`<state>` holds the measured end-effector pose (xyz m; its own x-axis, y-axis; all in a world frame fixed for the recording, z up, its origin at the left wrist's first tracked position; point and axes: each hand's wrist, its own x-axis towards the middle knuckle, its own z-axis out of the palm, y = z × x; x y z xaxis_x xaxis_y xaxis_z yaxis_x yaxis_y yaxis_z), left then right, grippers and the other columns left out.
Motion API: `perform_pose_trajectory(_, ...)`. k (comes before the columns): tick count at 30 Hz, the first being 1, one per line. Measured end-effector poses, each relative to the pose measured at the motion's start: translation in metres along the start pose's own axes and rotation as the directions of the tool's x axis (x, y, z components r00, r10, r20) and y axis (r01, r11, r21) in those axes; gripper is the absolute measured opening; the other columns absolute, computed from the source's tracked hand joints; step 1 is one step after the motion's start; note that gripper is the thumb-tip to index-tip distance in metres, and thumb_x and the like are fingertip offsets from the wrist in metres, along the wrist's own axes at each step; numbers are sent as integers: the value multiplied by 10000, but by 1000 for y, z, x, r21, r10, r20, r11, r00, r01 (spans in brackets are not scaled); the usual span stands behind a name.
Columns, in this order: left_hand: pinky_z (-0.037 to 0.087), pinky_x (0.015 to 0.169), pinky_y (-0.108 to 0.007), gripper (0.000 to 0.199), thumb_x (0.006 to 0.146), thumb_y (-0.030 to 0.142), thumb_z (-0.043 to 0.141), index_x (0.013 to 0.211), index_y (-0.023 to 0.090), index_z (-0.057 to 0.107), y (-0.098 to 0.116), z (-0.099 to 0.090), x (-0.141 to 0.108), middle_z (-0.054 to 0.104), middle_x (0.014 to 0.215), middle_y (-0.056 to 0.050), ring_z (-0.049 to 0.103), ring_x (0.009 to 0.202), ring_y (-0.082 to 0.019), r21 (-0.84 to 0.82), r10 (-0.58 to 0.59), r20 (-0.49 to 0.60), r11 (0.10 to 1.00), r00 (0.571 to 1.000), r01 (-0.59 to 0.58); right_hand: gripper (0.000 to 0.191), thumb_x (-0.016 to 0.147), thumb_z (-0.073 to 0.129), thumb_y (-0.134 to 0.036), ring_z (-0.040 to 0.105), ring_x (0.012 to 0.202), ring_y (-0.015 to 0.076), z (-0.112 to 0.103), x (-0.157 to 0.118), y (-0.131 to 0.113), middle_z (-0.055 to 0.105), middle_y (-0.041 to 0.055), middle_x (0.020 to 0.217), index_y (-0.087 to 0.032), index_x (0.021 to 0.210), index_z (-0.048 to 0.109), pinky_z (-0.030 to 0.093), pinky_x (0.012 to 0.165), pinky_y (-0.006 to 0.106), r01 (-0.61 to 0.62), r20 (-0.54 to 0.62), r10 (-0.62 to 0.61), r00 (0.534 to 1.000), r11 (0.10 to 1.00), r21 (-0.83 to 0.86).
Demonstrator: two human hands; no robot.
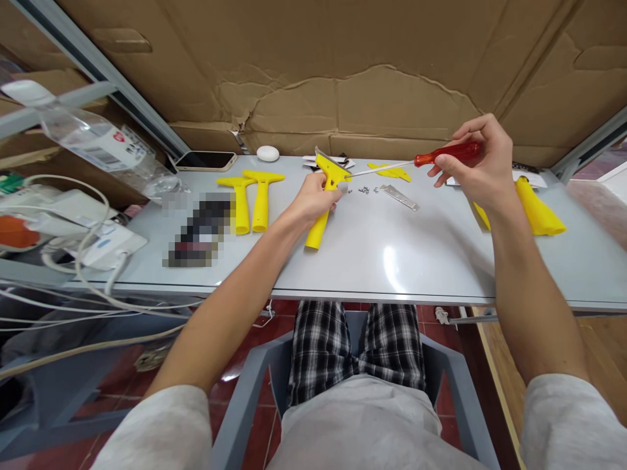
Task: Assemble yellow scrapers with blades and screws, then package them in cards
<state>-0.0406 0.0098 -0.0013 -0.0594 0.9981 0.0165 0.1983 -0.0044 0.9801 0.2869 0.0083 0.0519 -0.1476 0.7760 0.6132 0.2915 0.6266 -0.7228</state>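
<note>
From where I stand, the one camera sits on the seated person's head, facing forward and tipped down. Nearest to it, at six o'clock, come the pale shirt and checked trousers; the worktop spans the middle distance, and the cardboard closes the view at twelve. The sleeves enter at about four and half past seven. The view is wide, taking in the bottle towards ten and the red screwdriver past two.
</note>
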Motion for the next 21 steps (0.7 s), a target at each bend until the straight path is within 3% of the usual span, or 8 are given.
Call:
perform_pose_trajectory(3,441,568,-242,290,681,58,777,799,220,568,-1,0,0,566,754,8,512,652,-128,-2,0,12,1000,1000,0,386,911,867,-674,781,695,316,0,0,6,736,32,870,-379,1022,643,689,558,598,-4,5,4,1000,999,-40)
perform_pose_trajectory(6,450,574,-245,287,684,66,779,807,221,571,0,0,-1,572,751,5,524,658,-134,15,-7,6,1000,1000,7,380,936,858,-646,796,731,297,0,1,11,758,41,1007,-365,1071,640,698,543,551,18,31,-17,999,999,-41)
perform_pose_trajectory(10,466,598,-257,273,683,65,774,814,213,586,1,-1,0,590,764,5,532,665,-138,41,-11,14,999,1000,11,577,843,973,-554,815,803,274,-2,3,11,728,22,1168,-384,1225,576,694,480,456,116,43,-117,992,992,43)
perform_pose_trajectory(16,446,590,-247,257,693,28,737,800,204,584,3,0,-2,576,770,9,519,659,-127,48,-25,-2,999,1000,26,463,924,886,-611,824,823,343,-4,3,19,759,44,1108,-422,1239,603,721,568,587,112,36,-112,993,994,11)
perform_pose_trajectory(19,444,584,-250,248,695,18,721,795,203,589,5,0,-3,583,761,6,522,651,-128,57,-23,16,998,1000,22,428,954,818,-692,828,832,360,-2,3,21,761,59,1073,-400,1201,626,714,569,595,106,35,-106,994,994,-15)
perform_pose_trajectory(21,445,583,-251,250,703,17,724,799,202,588,6,1,-4,585,763,6,527,650,-128,59,-22,17,998,1000,21,464,938,832,-700,830,846,355,0,2,18,759,61,1160,-411,1230,617,709,551,579,100,26,-100,995,995,-1)
